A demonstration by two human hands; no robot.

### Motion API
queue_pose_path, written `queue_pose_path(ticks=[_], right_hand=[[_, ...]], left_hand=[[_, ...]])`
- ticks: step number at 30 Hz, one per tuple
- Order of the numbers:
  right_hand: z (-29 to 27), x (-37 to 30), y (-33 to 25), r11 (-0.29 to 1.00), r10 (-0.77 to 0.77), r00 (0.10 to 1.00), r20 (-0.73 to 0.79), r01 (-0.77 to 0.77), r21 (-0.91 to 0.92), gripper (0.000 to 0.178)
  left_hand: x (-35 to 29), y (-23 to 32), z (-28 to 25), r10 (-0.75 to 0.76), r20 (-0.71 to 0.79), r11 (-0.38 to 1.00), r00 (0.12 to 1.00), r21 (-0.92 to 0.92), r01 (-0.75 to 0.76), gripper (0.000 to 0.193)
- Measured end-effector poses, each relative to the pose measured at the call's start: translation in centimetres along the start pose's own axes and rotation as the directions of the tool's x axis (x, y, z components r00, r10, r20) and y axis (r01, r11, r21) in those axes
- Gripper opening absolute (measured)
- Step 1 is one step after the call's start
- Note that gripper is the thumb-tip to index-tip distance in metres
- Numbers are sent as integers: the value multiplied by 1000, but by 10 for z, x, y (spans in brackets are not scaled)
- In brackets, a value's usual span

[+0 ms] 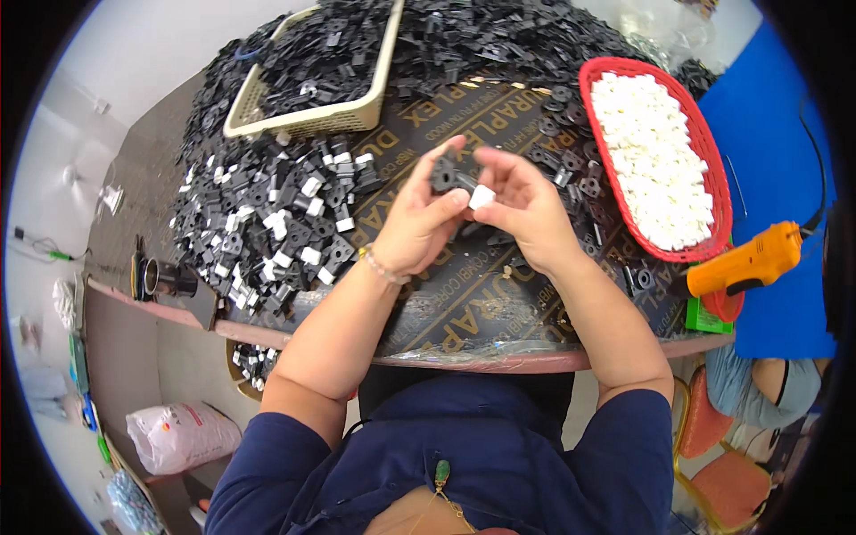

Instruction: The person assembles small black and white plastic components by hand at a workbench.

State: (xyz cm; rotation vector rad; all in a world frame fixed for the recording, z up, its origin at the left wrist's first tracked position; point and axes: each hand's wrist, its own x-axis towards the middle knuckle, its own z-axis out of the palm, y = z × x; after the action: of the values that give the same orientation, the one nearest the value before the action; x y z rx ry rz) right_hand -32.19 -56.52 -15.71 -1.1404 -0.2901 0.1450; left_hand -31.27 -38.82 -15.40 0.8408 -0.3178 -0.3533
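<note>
Over the middle of the table my left hand [428,209] grips a small black plastic part [443,174] with a round hole, pinched between thumb and fingers. Close beside it, my right hand [522,201] pinches a small white plastic cap [481,196] between thumb and fingers. The cap sits at the end of the black part; whether it is fitted on it I cannot tell. To the left lies a spread pile of black parts with white caps [276,223]. Loose black parts [584,183] lie to the right of my hands.
A red basket [615,192] full of white caps stands at the right. A cream plastic basket [357,116] holds black pieces at the back left, amid a large black heap [499,45]. An orange hand tool [749,259] lies by the right edge. A metal cup [165,278] stands left.
</note>
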Motion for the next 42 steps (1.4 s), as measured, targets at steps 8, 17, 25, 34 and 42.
queue_pose_path(ticks=[8,17,25,34,42], right_hand=[[34,25,-32,953,-41,981,192,96,-287,83],[166,114,18,750,-161,898,410,382,-540,84],[173,208,38,162,-698,596,397,672,-723,45],[-18,246,88,-85,-244,964,101,83,-993,55],[-3,182,29,-111,123,943,308,321,-941,21]], left_hand=[[10,-13,-23,-7,77,903,997,-427,40,59],[12,-22,-74,-68,65,816,996,-571,93,68],[17,-6,-48,-107,-212,807,971,-589,-40,61],[19,-13,-49,-91,-425,868,901,-477,-137,51],[18,-12,-49,64,-515,946,855,-242,-217,47]])
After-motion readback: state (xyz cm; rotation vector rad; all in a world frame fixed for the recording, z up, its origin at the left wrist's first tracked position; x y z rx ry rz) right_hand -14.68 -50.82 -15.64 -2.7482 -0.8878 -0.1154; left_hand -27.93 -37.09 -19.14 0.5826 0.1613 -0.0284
